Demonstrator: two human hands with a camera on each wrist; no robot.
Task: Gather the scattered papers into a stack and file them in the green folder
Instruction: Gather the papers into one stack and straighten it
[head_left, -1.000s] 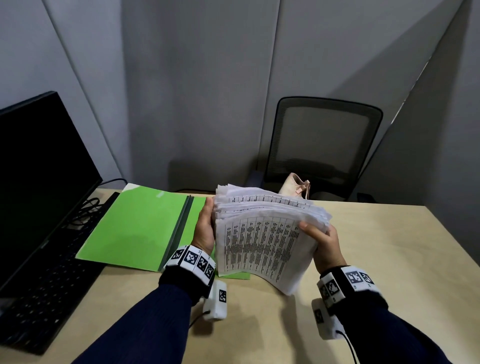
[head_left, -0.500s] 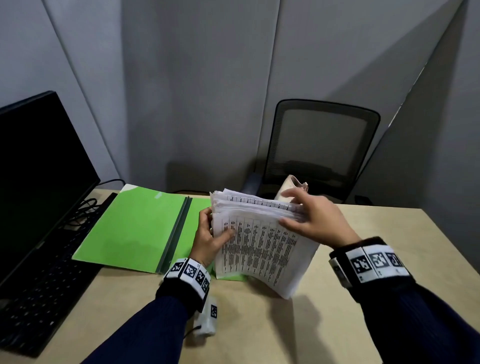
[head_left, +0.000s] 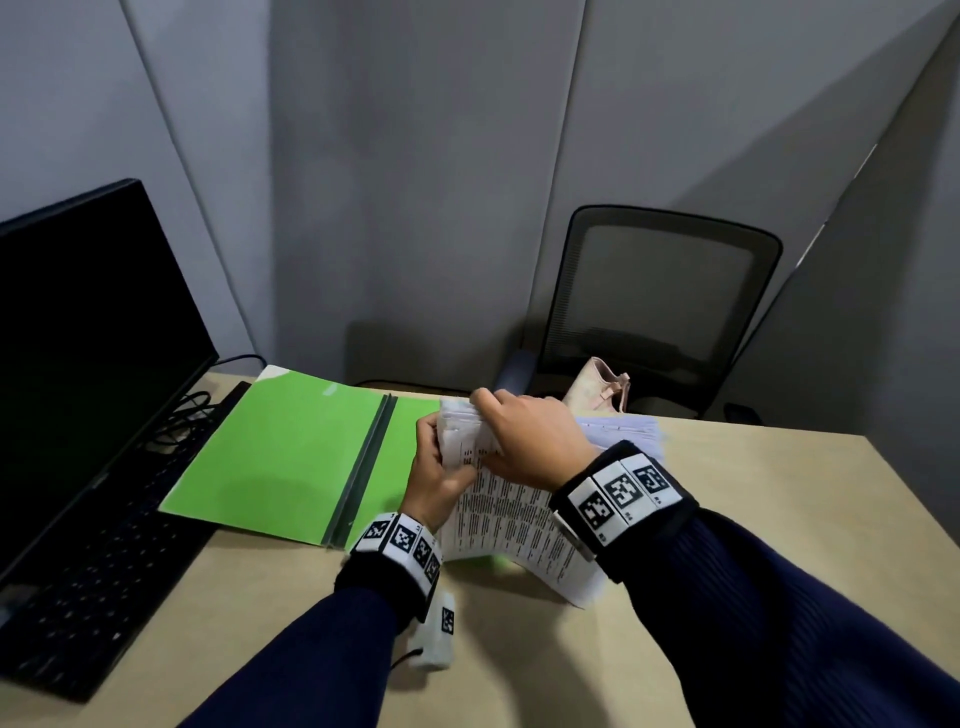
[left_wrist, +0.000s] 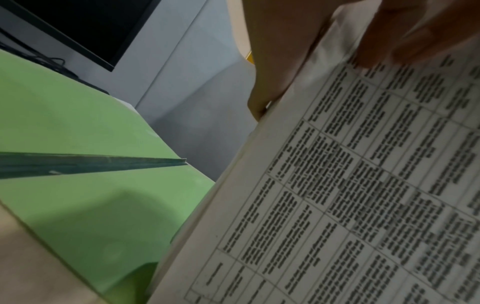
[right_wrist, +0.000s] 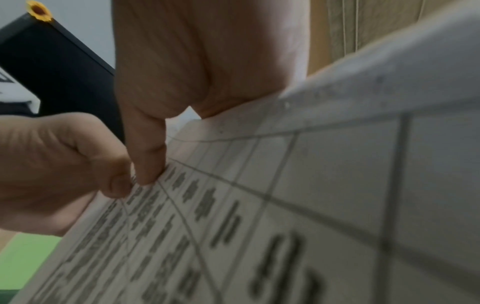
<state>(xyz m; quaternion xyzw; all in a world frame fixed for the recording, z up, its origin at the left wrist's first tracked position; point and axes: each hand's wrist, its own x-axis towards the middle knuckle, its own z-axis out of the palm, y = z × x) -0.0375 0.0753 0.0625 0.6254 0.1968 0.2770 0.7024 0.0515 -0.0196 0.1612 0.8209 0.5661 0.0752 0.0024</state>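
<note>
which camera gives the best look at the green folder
The head view: the green folder lies open on the desk, spine visible. The left wrist view shows part of it close up; the right wrist view, only a green sliver bottom left.

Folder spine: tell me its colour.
Dark green, darker than the bright green covers; the spine shows best in the head view.

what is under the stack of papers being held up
The right half of the open green folder lies under the paper stack, a green sliver showing at its lower edge, with the table beyond. Most of that half is covered.
</note>
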